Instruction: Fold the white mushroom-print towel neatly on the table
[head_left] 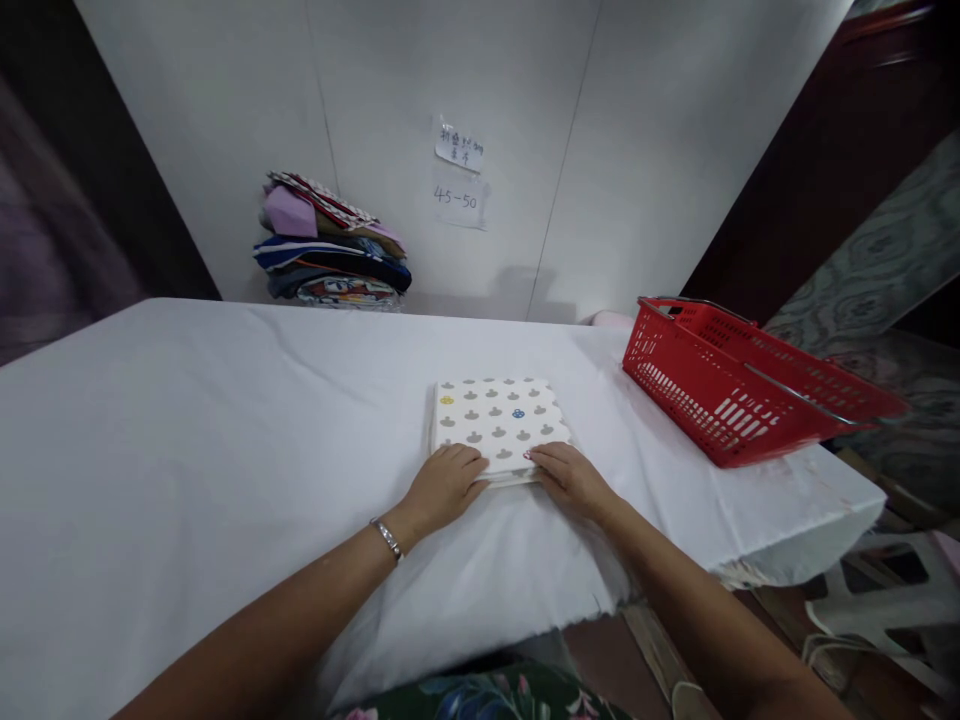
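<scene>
A folded white cloth (499,420) printed with grey mushroom-like shapes and a few small yellow, blue and red figures lies flat in the middle of the table, stacked in layers as a neat square. At its near left corner, my left hand (448,482) has its fingers on top and the thumb along the near edge. The near right corner is held the same way by my right hand (571,480). Both hands grip the cloth's front edge. A silver watch or bracelet (387,538) circles my left wrist.
White cloth covers the table (225,450). To the right stands a red plastic basket (705,370) with metal handles. A pile of folded fabrics (337,245) is at the back left against the wall. Handwritten paper notes (459,175) are stuck to the wall.
</scene>
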